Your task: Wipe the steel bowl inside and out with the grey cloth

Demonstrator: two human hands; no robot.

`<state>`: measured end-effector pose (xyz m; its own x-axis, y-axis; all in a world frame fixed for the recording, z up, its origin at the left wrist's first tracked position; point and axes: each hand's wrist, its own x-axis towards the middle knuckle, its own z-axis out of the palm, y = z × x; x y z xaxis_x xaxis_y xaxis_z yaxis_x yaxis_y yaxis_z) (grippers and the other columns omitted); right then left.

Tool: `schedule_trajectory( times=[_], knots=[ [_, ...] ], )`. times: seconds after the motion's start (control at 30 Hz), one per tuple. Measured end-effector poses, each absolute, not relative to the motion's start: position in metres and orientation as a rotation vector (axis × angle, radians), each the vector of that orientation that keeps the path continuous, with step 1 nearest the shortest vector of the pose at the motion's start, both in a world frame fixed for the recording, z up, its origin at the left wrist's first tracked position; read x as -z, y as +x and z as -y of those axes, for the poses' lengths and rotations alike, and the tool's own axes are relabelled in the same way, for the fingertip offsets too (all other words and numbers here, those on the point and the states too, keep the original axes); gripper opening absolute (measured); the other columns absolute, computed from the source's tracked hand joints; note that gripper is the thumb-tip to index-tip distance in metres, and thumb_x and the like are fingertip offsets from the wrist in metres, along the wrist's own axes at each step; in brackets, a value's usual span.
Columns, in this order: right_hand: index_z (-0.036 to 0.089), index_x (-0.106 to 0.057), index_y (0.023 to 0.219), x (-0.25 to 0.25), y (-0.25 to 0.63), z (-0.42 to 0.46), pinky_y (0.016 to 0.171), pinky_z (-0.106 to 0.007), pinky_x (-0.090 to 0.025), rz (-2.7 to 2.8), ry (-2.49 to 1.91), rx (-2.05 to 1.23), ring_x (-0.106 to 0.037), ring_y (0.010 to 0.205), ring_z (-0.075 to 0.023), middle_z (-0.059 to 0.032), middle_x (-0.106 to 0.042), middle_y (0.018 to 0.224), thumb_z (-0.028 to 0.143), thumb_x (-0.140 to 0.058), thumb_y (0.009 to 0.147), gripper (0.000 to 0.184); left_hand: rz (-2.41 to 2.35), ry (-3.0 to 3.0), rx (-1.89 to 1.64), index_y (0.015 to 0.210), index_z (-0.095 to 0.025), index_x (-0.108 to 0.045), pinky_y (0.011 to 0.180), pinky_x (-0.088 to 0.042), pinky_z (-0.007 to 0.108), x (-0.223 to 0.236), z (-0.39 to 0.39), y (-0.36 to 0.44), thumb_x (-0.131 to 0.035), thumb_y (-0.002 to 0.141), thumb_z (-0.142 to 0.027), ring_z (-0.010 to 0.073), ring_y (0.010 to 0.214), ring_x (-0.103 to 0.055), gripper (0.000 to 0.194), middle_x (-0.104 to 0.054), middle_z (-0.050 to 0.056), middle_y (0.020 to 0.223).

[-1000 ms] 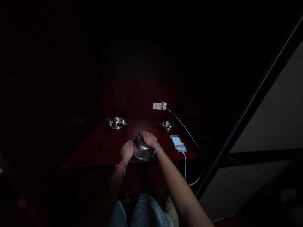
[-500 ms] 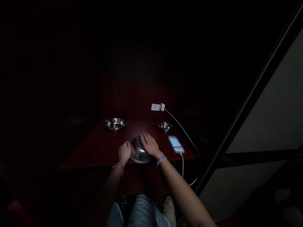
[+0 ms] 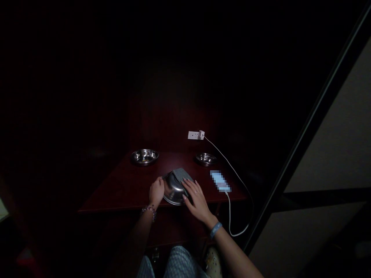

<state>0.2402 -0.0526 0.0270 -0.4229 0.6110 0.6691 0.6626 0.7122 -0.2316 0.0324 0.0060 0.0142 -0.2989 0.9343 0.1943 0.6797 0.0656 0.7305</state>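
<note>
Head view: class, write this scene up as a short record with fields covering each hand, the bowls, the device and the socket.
Left hand: grips the edge of the metal bowl
Right hand: fingers spread on a grey cloth against that bowl
Metal bowl: outside facing up
Other bowls: larger one back left, smaller one back right, both open side up
Device: pixelated, joined to a white cable
Socket: white, charger plugged in

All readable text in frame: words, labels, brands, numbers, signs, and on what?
None legible.
Phone: screen pixelated, unreadable.
Wall socket: any markings too small to read.
Blue wristband: too small to tell whether it bears lettering.
Upturned metal bowl: no lettering visible.
</note>
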Motion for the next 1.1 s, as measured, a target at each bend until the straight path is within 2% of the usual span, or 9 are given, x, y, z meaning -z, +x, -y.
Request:
schedule_trajectory(
  times=[0.1,0.3,0.4,0.5,0.6,0.73,0.83,0.93,1.1],
  knots=[
    [0.028,-0.041,0.149,-0.024,0.240,0.055,0.116,-0.046,-0.034,2.121,-0.980,0.044,-0.045,0.137,-0.0210,-0.0053,-0.050,0.148,0.035,-0.044,0.099,0.051,-1.964,1.586,-1.111,0.115,-0.017,-0.067,0.083,-0.047,0.026,-0.014,-0.007,0.032,-0.028,0.100,-0.026,0.0214,0.100,-0.070,0.043,-0.075,0.013,0.105],
    [0.024,-0.056,0.137,-0.046,0.224,0.048,0.104,-0.041,-0.044,2.053,-1.150,0.015,-0.056,0.121,-0.0234,-0.0066,-0.063,0.133,0.036,-0.043,0.099,0.043,-1.925,1.573,-1.136,0.115,-0.016,-0.067,0.086,-0.047,0.028,-0.013,-0.007,0.031,-0.029,0.100,-0.026,0.0229,0.104,-0.068,0.042,-0.074,0.014,0.110],
    [0.021,-0.056,0.137,-0.061,0.210,0.042,0.101,-0.041,-0.045,2.022,-1.284,0.095,-0.057,0.117,-0.0254,-0.0081,-0.063,0.132,0.034,-0.047,0.095,0.044,-1.921,1.573,-1.128,0.115,-0.016,-0.066,0.085,-0.047,0.029,-0.013,-0.007,0.031,-0.028,0.100,-0.027,0.0238,0.104,-0.068,0.043,-0.074,0.015,0.110],
    [0.016,-0.052,0.140,-0.068,0.195,0.031,0.102,-0.043,-0.044,2.005,-1.375,0.159,-0.053,0.123,-0.0294,-0.0125,-0.058,0.139,0.035,-0.052,0.092,0.052,-1.927,1.578,-1.123,0.115,-0.017,-0.066,0.084,-0.047,0.029,-0.013,-0.006,0.031,-0.027,0.100,-0.027,0.0233,0.103,-0.069,0.043,-0.074,0.014,0.109],
    [0.013,-0.057,0.136,-0.064,0.183,0.018,0.107,-0.045,-0.041,2.031,-1.390,0.139,-0.051,0.128,-0.0299,-0.0147,-0.058,0.139,0.032,-0.048,0.094,0.048,-1.930,1.579,-1.135,0.115,-0.017,-0.066,0.083,-0.047,0.028,-0.013,-0.006,0.031,-0.028,0.100,-0.026,0.0226,0.102,-0.069,0.042,-0.074,0.014,0.108],
    [0.015,-0.059,0.136,-0.054,0.183,0.007,0.113,-0.041,-0.038,2.043,-1.239,0.004,-0.051,0.132,-0.0232,-0.0106,-0.060,0.138,0.027,-0.038,0.097,0.045,-1.932,1.579,-1.146,0.115,-0.014,-0.066,0.082,-0.047,0.029,-0.012,-0.007,0.032,-0.029,0.100,-0.026,0.0240,0.102,-0.070,0.042,-0.074,0.015,0.108],
    [0.020,-0.060,0.134,-0.054,0.190,0.003,0.113,-0.039,-0.040,2.031,-1.088,-0.170,-0.054,0.130,-0.0205,-0.0062,-0.061,0.137,0.033,-0.037,0.099,0.044,-1.935,1.572,-1.156,0.116,-0.015,-0.066,0.083,-0.047,0.028,-0.011,-0.008,0.032,-0.028,0.100,-0.025,0.0234,0.103,-0.069,0.043,-0.074,0.015,0.108],
    [0.023,-0.065,0.128,-0.060,0.195,0.002,0.107,-0.038,-0.046,1.922,-1.053,-0.318,-0.062,0.121,-0.0215,-0.0051,-0.067,0.129,0.039,-0.036,0.101,0.043,-1.924,1.570,-1.157,0.117,-0.017,-0.066,0.084,-0.046,0.027,-0.010,-0.009,0.031,-0.029,0.100,-0.025,0.0224,0.104,-0.069,0.042,-0.074,0.013,0.109],
    [0.024,-0.060,0.134,-0.070,0.195,0.005,0.102,-0.039,-0.049,1.848,-1.131,-0.209,-0.063,0.119,-0.0232,-0.0062,-0.066,0.130,0.039,-0.034,0.102,0.044,-1.936,1.584,-1.130,0.115,-0.018,-0.067,0.082,-0.046,0.028,-0.010,-0.009,0.031,-0.030,0.100,-0.027,0.0231,0.102,-0.069,0.041,-0.075,0.013,0.107]
  ],
)
